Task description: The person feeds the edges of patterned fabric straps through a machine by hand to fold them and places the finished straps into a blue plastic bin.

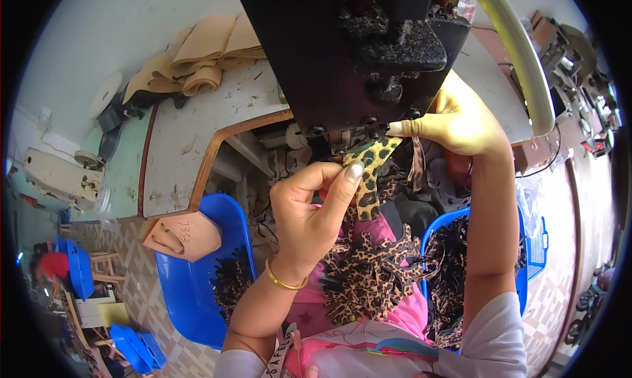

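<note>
A leopard-print strip [368,197] hangs down from beneath the head of a black sewing machine [329,55]. My left hand [313,210] pinches it between thumb and bent forefinger, just below the machine's foot. At the strip's upper right end, the thumb of my right hand [464,118] presses close to the needle area. The other right fingers curl behind the machine head and are partly hidden. On my lap lies a heap of leopard-print strap pieces [372,273].
A blue basin [187,299] at the left holds a brown paper pattern piece [184,236] and dark pieces. Another blue basin [444,219] with leopard pieces stands at the right. Tan folded sheets [204,46] lie on the worktable [178,141]. A pale curved bar [526,69] hangs at the upper right.
</note>
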`<state>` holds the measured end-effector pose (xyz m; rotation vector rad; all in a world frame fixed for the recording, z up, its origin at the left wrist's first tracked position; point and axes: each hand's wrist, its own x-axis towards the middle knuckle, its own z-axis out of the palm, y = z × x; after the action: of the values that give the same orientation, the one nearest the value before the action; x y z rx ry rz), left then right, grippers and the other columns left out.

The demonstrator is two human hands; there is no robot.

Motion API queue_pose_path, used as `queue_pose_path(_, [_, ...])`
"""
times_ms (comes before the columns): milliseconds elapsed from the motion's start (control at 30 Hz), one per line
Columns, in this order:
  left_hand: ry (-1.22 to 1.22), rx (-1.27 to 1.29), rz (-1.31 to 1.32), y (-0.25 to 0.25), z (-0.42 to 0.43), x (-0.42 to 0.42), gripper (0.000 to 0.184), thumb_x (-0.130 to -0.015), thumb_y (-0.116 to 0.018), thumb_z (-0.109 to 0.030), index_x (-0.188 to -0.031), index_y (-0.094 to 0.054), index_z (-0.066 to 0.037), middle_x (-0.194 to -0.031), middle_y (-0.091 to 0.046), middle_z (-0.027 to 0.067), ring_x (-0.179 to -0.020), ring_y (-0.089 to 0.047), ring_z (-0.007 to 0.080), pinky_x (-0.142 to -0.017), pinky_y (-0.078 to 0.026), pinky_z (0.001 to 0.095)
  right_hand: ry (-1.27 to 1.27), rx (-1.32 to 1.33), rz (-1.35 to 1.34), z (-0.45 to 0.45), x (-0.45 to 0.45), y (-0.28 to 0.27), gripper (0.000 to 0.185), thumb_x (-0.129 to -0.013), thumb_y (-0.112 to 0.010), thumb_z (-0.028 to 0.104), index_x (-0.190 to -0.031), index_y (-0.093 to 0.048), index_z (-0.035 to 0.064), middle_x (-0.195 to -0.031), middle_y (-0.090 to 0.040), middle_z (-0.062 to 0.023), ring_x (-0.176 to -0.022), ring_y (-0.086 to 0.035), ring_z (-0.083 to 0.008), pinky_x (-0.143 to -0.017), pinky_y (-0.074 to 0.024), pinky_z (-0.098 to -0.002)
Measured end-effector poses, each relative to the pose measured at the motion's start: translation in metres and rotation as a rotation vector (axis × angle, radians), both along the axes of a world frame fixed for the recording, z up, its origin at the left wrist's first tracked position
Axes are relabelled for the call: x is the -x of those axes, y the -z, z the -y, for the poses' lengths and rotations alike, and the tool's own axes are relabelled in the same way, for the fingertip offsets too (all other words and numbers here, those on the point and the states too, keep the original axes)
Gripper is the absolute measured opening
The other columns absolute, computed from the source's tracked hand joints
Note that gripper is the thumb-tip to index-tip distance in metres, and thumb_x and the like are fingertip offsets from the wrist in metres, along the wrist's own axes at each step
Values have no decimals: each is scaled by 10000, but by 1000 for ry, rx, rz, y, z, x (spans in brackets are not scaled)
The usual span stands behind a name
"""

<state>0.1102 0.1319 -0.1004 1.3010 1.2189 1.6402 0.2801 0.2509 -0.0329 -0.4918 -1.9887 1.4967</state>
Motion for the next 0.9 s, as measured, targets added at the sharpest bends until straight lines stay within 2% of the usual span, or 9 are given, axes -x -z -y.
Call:
queue_pose_path(100, [-20,25,20,-1,1,1,189,-865,-661,-85,-711,-633,20,-578,-552,-30,-539,-426,5,-480,-325,189,-71,83,-26,0,5,-7,276,-823,-676,34,-1074,-563,10,-797,-598,11,-720,-530,-37,-666,-455,-216])
queue_pose_path(200, [-65,-23,-56,-3,1,6,185,-851,-662,-65,-692,-614,17,-569,-542,-19,-533,-426,14,-482,-328,193,-23,-73,121,-3,5,-6,233,-792,-722,67,-983,-603,8,-747,-596,12,-727,-537,-35,-699,-471,-212])
queue_pose_path(300, [-104,-80,-154,-7,1,16,185,-832,-665,-46,-672,-590,10,-561,-531,-6,-523,-430,28,-483,-334,199,-8,-184,221,-9,-2,-6,220,-746,-773,104,-881,-631,4,-717,-602,11,-701,-546,-32,-677,-477,-213])
queue_pose_path(400, [-110,-93,-190,-9,0,28,191,-812,-664,-31,-652,-565,0,-555,-518,2,-511,-432,44,-484,-340,206,5,-147,556,-5,-9,-39,231,-726,-788,110,-859,-641,-9,-752,-646,-16,-651,-590,-55,-617,-484,-214])
queue_pose_path(467, [-116,-104,-216,-10,1,35,198,-808,-663,-29,-644,-556,-1,-552,-512,1,-510,-425,43,-487,-339,205,-55,-89,389,-10,-19,-33,228,-731,-780,102,-875,-644,-12,-765,-661,-28,-644,-607,-68,-604,-487,-217])
queue_pose_path(500, [-125,-103,-222,-9,2,39,206,-805,-657,-21,-633,-545,-4,-550,-503,-4,-509,-410,39,-480,-325,207,-130,-28,392,-17,-21,-30,201,-739,-748,65,-900,-653,-10,-792,-679,-48,-649,-619,-81,-608,-494,-223])
queue_pose_path(600, [-116,-110,-262,-11,5,52,219,-803,-657,-22,-624,-532,-8,-550,-488,-16,-512,-393,32,-474,-309,210,-146,-123,424,-22,-22,-32,194,-746,-711,34,-927,-656,-8,-793,-682,-47,-657,-614,-75,-607,-489,-225])
queue_pose_path(733, [-103,-48,-152,-19,10,62,253,-828,-640,-3,-618,-501,-17,-565,-462,-37,-524,-376,15,-474,-278,193,-158,-121,354,-10,-11,-39,132,-753,-708,64,-849,-671,-18,-759,-675,-44,-691,-605,-60,-595,-462,-220])
queue_pose_path(900, [-99,-26,-257,-14,12,91,217,-831,-650,-7,-651,-527,-7,-600,-488,-35,-546,-382,15,-485,-297,202,-98,-191,315,-12,0,-8,163,-748,-725,115,-702,-635,-13,-576,-603,-15,-512,-523,-50,-473,-401,-234])
